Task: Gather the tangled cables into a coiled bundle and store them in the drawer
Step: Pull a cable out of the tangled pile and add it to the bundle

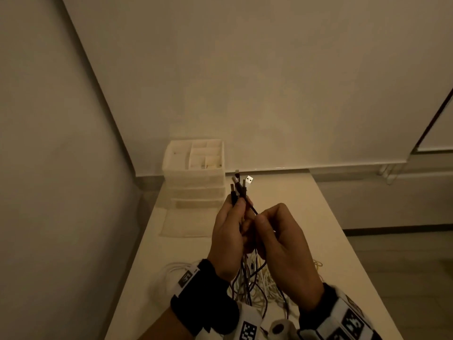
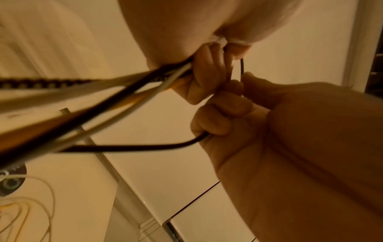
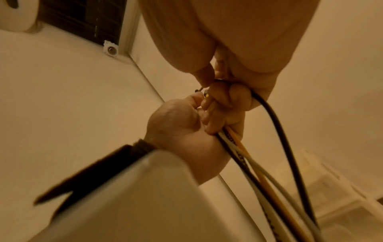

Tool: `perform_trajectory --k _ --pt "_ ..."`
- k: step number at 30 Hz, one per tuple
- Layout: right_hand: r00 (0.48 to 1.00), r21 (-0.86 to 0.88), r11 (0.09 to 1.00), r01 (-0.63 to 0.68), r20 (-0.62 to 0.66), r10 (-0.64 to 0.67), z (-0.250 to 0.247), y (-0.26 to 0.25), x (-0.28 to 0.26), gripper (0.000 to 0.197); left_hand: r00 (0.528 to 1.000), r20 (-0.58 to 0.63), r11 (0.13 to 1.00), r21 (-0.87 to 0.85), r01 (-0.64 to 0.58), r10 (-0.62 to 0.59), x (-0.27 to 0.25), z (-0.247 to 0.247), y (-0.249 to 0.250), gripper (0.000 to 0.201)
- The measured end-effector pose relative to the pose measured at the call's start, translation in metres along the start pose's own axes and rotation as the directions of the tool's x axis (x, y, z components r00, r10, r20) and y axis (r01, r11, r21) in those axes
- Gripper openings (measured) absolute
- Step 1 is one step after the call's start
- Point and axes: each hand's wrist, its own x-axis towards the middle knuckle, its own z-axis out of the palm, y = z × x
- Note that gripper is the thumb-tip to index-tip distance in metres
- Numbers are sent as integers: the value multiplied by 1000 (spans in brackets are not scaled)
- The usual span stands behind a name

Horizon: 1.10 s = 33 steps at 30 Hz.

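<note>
Nearest the wearer, loose white and dark cables [image 1: 255, 288] lie heaped on the table [image 1: 326, 217], their upper runs rising into both hands. The left hand [image 1: 228, 239] clenches the gathered bundle just below the plugs [image 1: 239, 188], which stand above the fist (one white USB end among dark ones). The right hand [image 1: 282, 244] pinches a single black cable [image 3: 283, 144] against that bundle. Step in hand, by judgement: collecting ends, coiling not begun. Next move calls for winding the trailing slack into loops. Beyond, the drawer unit [image 1: 196, 177] stands at the far left corner, with one drawer [image 1: 186, 222] pulled out.
</note>
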Motion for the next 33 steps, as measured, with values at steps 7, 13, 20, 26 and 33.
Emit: perform_trajectory --k 7,13,20,26,33 --pt "999 -163 986 24 -33 -30 -4 9 -1 19 990 -27 971 200 -130 138 -4 10 -5 35" --pt "992 -238 968 82 115 -55 -10 15 -8 12 969 -87 959 189 -210 229 5 1 7 52" --pt "885 -211 976 -50 444 141 -28 35 -6 36 963 -168 963 -135 -232 209 14 -19 38 42" --pt "914 -262 948 -179 314 259 -47 72 -15 44 961 -80 962 97 -257 265 19 -53 76 38" --pt "990 -153 984 -90 97 106 -46 33 13 50 981 180 684 706 -182 75 -5 -16 18 22"
